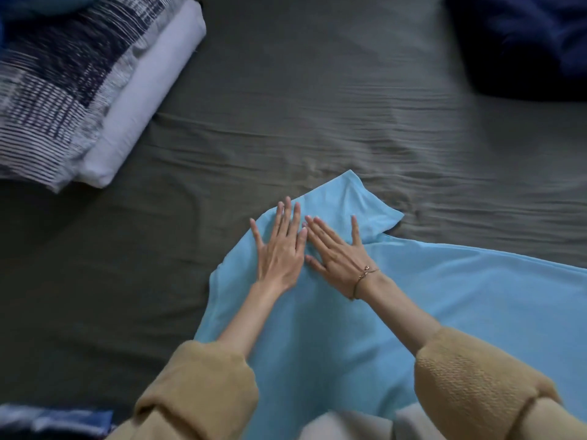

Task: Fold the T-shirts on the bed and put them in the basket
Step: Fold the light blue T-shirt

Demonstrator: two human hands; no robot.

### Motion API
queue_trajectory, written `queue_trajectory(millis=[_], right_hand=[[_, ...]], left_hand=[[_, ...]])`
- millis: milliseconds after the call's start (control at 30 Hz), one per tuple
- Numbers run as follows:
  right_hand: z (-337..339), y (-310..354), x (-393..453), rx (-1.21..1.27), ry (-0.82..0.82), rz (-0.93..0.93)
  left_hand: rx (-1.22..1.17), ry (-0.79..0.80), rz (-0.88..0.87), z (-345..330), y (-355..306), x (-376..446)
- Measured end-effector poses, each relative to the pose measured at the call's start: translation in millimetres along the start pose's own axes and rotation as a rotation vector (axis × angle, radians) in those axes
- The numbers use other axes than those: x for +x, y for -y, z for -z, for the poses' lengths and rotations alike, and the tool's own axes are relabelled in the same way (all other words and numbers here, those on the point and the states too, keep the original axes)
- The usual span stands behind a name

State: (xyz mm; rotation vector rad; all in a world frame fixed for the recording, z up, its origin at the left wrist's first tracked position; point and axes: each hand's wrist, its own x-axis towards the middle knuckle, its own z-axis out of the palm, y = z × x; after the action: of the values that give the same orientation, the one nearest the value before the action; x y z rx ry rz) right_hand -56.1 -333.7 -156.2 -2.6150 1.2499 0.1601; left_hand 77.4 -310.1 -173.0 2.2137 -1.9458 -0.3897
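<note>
Item: light-blue cotton T-shirt on the grey bed sheet, beneath your flat, released left hand and right hand, its sleeve just beyond your right fingertips, body trailing rightward.

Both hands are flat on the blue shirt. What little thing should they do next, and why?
Probably slide apart to smooth the cloth. The left hand and right hand lie flat, side by side, on the light blue T-shirt, which looks only partly folded, one corner sticking out onto the grey sheet. A flat shirt folds neater.
</note>
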Motion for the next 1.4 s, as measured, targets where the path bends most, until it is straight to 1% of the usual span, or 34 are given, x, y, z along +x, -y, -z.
queue_trajectory(millis=[100,167,233,333,400,567,633,800,933,1000,1100,1133,1167,1267,1333,1400], right_hand=[[-12,35,-1,0.006,0.068,0.038],[-20,51,2,-0.033,0.071,-0.004],[-23,64,2,-0.06,0.04,-0.045],[-31,83,-9,-0.019,0.035,-0.033],[-36,86,-20,0.008,0.026,-0.042],[-51,85,-72,0.037,-0.002,-0.193],[-55,79,-95,0.06,0.005,-0.261],[-58,65,-160,0.069,0.042,-0.393],[-62,63,-195,0.058,-0.016,-0.448],[-66,63,-212,0.068,-0.031,-0.473],[-76,56,-234,0.076,-0.039,-0.532],[-79,53,-243,0.075,-0.039,-0.562],[-82,49,-251,0.08,-0.052,-0.586],[-86,41,-271,0.109,-0.076,-0.641],[-89,35,-284,0.107,-0.084,-0.672],[-91,28,-299,0.112,-0.099,-0.709]], left_hand=[[0.074,0.053,0.02,4,36,-30],[0.139,0.109,-0.024,9,55,-30],[0.134,0.151,-0.032,16,64,-23],[0.121,0.13,0.004,23,73,-28],[0.158,0.094,-0.024,17,76,-45],[0.127,0.01,-0.045,-2,80,-115],[0.126,0.023,-0.05,-3,77,-130],[0.032,0.033,-0.1,-8,54,-171],[0.021,0.042,-0.13,-17,40,-204],[0.038,0.043,-0.14,-23,33,-224],[0.002,0.011,-0.157,-36,24,-242],[-0.009,0.027,-0.18,-38,19,-250],[0.007,0.052,-0.187,-41,14,-257],[0.078,0.055,-0.238,-53,-4,-268],[0.06,0.017,-0.242,-54,-16,-277],[0.059,-0.005,-0.307,-55,-31,-283]])
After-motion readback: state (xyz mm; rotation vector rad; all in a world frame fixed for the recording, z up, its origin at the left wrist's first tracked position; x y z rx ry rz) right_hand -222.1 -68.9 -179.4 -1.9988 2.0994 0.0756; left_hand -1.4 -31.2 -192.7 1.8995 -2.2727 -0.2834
